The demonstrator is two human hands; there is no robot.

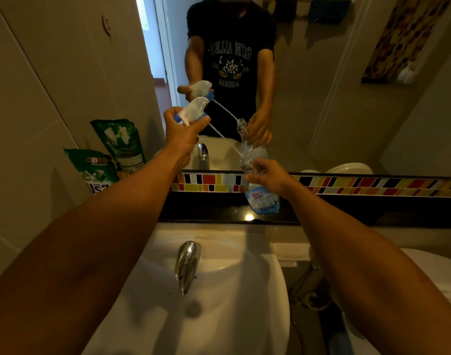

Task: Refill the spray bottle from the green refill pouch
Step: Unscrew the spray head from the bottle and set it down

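My left hand (182,135) grips the white and blue trigger spray head (192,111), lifted up and to the left of the bottle. Its thin dip tube (228,142) slants down to the bottle's open neck. My right hand (269,176) is wrapped around the neck of the clear spray bottle (262,201), which stands on the dark ledge (214,208) with a little blue liquid at the bottom. The green refill pouch (92,170) leans against the left wall, standing apart from both hands.
A mirror (321,85) behind the ledge reflects the person, the bottle and the pouch. A white basin (232,290) with a chrome tap (187,262) lies below my arms. A coloured tile strip (372,185) runs under the mirror. A toilet (436,272) stands at the right.
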